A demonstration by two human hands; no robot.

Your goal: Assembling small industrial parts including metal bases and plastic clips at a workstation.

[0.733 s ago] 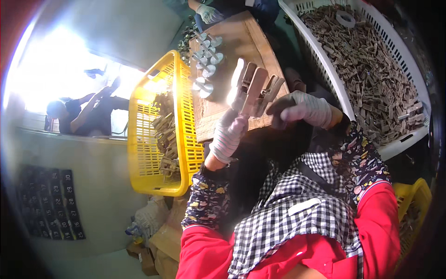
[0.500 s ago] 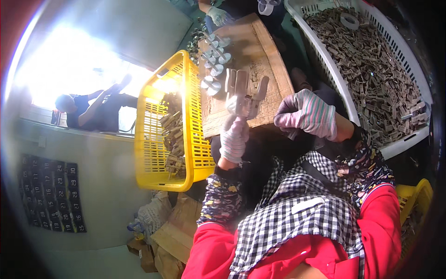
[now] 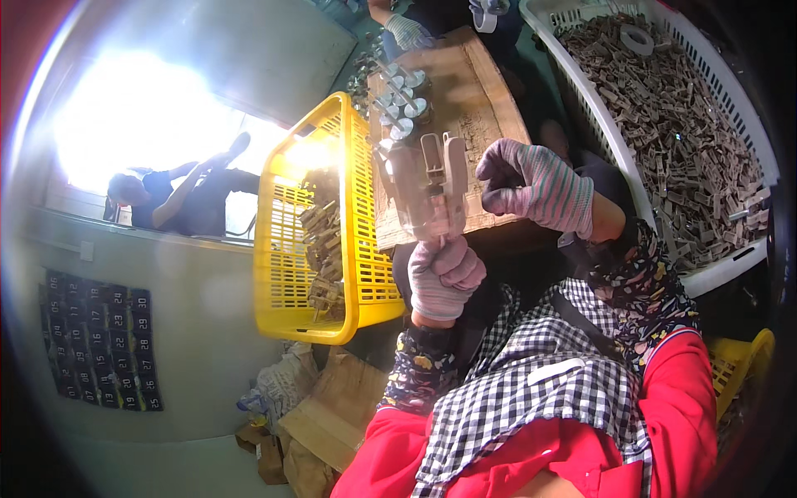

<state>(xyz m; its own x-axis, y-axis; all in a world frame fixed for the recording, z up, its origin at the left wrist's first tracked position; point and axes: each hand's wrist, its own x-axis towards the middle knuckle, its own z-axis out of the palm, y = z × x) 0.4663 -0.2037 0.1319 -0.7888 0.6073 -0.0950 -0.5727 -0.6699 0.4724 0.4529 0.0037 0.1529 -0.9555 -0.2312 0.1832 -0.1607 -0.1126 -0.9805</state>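
Note:
My left hand (image 3: 447,278), in a striped knit glove, is closed around the lower end of a brown multi-pronged part (image 3: 432,187). The part stands upright above the fist, its prongs pointing up and partly smeared by motion. To its right, my gloved right hand (image 3: 544,189) is raised with fingers curled toward the thumb, apart from the part. Whatever those fingers hold, if anything, is hidden. Behind the part, several round silver metal pieces with pins (image 3: 403,104) stand grouped on a brown cardboard-like work surface (image 3: 481,91).
A yellow basket (image 3: 351,249) with brown parts stands at the left. At the right is a large white crate (image 3: 610,149) full of small brown pieces, a tape roll (image 3: 638,39) on top. Another person's gloved hand (image 3: 408,31) is at the far edge. Flattened cardboard (image 3: 332,423) lies lower left.
My left fist has shifted slightly right and down, the pronged part now more blurred. My right hand has lifted a little and its fingers have changed their curl. The whole view has shifted slightly.

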